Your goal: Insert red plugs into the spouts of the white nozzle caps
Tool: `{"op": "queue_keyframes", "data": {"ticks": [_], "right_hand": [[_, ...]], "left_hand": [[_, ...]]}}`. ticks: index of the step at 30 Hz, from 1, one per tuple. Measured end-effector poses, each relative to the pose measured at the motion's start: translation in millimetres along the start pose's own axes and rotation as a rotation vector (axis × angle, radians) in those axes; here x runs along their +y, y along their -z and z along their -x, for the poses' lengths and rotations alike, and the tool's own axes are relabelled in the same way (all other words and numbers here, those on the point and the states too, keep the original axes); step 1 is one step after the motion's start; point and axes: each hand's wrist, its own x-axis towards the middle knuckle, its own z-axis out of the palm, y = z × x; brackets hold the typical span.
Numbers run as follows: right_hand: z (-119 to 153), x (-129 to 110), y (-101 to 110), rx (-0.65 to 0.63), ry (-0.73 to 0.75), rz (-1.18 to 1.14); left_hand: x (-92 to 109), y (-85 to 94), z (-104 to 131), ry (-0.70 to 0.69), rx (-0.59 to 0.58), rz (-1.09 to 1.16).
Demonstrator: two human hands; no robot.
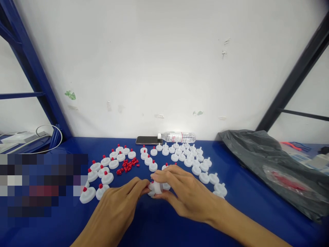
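My right hand [183, 190] grips a white round nozzle cap [158, 187] turned on its side, its thumb below and fingers above. My left hand [123, 197] is closed in a pinch at the left side of this cap, where its spout would be. Whatever lies between the left fingertips is hidden. Just behind the hands are white caps with red tips, such as one [153, 166], and some are partly covered by my fingers. A loose pile of small red tips [127, 166] lies beyond my left hand.
Several red-tipped white caps [107, 178] stand at left. Many plain white nozzle caps [196, 170] stand at right. A phone [147, 140] and a lying plastic bottle [180, 137] are by the wall. A dark plastic bag [257, 161] covers the right side of the blue table [154, 226].
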Motion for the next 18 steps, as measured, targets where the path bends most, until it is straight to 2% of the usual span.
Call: {"op": "queue_keyframes", "data": {"ticks": [7,11,14,18], "right_hand": [[3,-3,0,-0.040,-0.144,-0.152],[2,-6,4,-0.082,-0.302,-0.248],[2,-8,7,-0.118,-0.405,-0.299],[2,-11,6,-0.143,-0.453,-0.321]], "left_hand": [[4,-2.8,4,-0.014,0.024,-0.025],[6,-3.4,1,-0.014,0.118,-0.044],[7,-2.7,1,-0.039,0.133,-0.034],[8,-2.9,4,-0.037,0.138,-0.038]]}}
